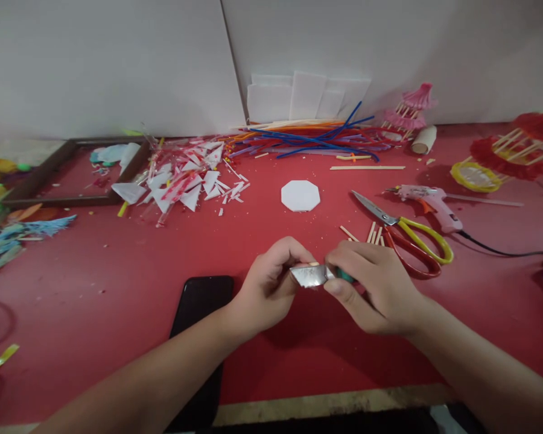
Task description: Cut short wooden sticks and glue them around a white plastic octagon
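Observation:
My right hand [377,283] grips a short knife with a green handle [345,275], and its broad metal blade [310,276] points left. My left hand [276,280] is closed in a pinch at the blade's far side. A pale bit of wooden stick [314,264] shows just above the blade, between the two hands; most of it is hidden by fingers and blade. Several short cut sticks [374,234] lie just beyond my right hand. Further off, a white octagonal foam piece [300,196] lies flat on the red table [253,235].
Scissors [405,235] and a pink glue gun [429,205] with a cord lie at right, near stick-and-pipe-cleaner models [502,157]. A black phone [203,319] is under my left forearm. Foam scraps [185,175], a brown frame [67,199] and pipe cleaners [308,138] line the back.

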Motion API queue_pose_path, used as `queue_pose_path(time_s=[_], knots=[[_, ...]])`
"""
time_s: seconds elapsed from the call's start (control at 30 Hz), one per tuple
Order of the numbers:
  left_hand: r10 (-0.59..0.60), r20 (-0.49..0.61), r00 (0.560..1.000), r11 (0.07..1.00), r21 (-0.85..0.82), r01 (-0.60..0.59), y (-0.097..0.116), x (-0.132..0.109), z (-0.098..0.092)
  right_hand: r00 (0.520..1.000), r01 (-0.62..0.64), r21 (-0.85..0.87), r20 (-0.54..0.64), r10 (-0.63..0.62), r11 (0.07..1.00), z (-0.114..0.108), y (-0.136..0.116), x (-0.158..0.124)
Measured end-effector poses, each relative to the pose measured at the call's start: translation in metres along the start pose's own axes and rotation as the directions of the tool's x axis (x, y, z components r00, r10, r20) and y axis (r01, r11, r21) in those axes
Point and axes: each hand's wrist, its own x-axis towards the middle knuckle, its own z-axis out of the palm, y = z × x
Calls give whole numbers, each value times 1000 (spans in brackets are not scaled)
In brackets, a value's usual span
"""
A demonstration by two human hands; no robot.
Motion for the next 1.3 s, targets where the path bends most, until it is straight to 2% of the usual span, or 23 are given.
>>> queue_pose_path(time_s=[0.17, 0.63, 1.3], knots=[[-10, 4, 1000, 999, 45, 10, 3, -1, -1, 1000, 4, -29, 1, -4, 1000, -2, 1, -2], [-95, 2, 995, 995, 21, 95, 7, 2, 3, 1000, 21, -25, 16, -20, 999, -4, -1, -1], [-98, 30, 995, 995, 18, 97, 6, 1, 1, 1000, 8, -19, 23, -8, 1000, -4, 1, -1]])
